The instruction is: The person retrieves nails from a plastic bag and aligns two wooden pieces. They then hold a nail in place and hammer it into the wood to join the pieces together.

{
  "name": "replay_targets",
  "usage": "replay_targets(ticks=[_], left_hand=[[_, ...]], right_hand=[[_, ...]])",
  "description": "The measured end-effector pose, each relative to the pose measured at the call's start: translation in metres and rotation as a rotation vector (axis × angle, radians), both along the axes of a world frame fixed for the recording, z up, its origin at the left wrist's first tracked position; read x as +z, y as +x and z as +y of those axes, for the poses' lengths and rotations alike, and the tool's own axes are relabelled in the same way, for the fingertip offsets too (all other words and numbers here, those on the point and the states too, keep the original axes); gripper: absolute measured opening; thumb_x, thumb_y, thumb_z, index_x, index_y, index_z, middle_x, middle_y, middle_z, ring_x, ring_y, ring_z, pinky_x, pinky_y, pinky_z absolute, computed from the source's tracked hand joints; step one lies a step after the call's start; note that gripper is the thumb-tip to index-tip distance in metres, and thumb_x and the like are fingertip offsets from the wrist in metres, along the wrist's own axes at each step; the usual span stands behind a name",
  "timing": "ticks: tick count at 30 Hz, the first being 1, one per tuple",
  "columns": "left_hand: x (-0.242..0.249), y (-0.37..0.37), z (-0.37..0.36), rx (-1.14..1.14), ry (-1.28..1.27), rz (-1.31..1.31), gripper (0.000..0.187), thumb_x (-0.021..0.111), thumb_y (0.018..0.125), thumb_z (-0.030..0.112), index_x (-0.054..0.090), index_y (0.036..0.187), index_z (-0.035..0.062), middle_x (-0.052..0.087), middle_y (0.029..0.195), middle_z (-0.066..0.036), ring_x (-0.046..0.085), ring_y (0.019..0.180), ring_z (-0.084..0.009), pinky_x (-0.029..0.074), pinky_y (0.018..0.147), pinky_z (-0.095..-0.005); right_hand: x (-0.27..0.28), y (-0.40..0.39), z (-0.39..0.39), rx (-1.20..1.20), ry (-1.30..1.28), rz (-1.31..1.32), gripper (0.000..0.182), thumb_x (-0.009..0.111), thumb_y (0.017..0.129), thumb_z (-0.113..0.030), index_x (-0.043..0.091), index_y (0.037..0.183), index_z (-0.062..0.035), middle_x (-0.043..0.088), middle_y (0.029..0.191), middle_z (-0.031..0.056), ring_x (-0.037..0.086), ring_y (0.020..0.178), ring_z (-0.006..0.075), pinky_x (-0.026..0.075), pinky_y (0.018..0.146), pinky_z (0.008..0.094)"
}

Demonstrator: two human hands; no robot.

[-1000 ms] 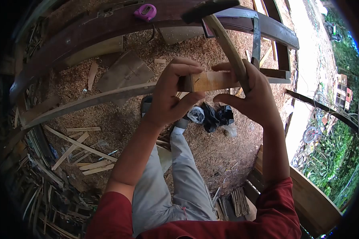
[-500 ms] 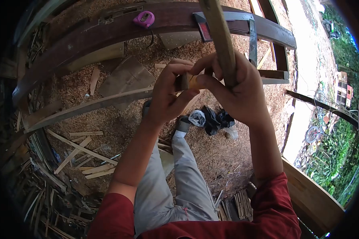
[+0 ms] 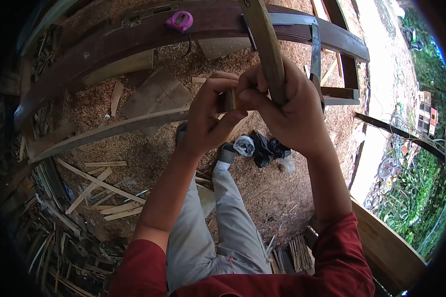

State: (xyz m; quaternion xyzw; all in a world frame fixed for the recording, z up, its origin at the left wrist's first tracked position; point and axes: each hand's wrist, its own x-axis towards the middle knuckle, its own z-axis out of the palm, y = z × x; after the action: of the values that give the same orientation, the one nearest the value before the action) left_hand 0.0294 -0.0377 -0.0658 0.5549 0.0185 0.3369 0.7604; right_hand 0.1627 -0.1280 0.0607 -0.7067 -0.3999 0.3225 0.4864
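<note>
In the middle of the head view my two hands meet at chest height. My left hand [image 3: 210, 114] pinches a small wooden block [image 3: 230, 100] between thumb and fingers. Wrapped in my right hand [image 3: 287, 109] is a long wooden strip [image 3: 266, 47], which stands up toward the top edge. My right thumb and forefinger press close to the block's right side, and their tips cover most of what is there. Behind the strip, a metal square [image 3: 296, 20] rests on a dark wooden beam [image 3: 109, 47]. A pink tape measure [image 3: 179, 21] sits on the same beam.
A narrower rail [image 3: 114, 131] crosses below the beam. Thin wood offcuts [image 3: 101, 185] lie on the shavings-covered floor [image 3: 277, 198]. Black plastic bags [image 3: 266, 148] lie near my foot. A board [image 3: 386, 242] edges the lower right, with a bicycle [image 3: 389, 168] outside.
My right hand and the wooden strip have shifted slightly left. A yellowish patch seen between the hands before is now mostly covered by my right fingers. The left hand has hardly moved.
</note>
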Motion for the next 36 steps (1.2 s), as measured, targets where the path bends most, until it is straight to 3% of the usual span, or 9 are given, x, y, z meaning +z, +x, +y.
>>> replay_targets(ticks=[27,36], left_hand=[[0.002,-0.001,0.007,-0.014,-0.077,-0.032,0.042,0.072,0.101,0.016,0.05,0.132,-0.0019,0.054,0.13,-0.012,0.059,0.11,-0.0127,0.052,0.092,-0.0286],[0.001,-0.002,0.01,-0.006,-0.051,-0.031,0.042,0.071,0.101,0.018,0.05,0.132,-0.002,0.054,0.129,-0.012,0.058,0.109,-0.0123,0.051,0.091,-0.0284]], right_hand=[[0.003,-0.005,0.006,-0.022,0.042,0.031,0.024,0.073,0.089,0.0,0.05,0.094,-0.0052,0.071,0.087,0.0075,0.075,0.081,0.0181,0.057,0.073,0.0325],[-0.003,-0.004,0.006,-0.007,0.028,-0.075,0.026,0.076,0.086,-0.002,0.051,0.094,-0.0058,0.071,0.088,0.0084,0.072,0.081,0.0245,0.055,0.075,0.0351]])
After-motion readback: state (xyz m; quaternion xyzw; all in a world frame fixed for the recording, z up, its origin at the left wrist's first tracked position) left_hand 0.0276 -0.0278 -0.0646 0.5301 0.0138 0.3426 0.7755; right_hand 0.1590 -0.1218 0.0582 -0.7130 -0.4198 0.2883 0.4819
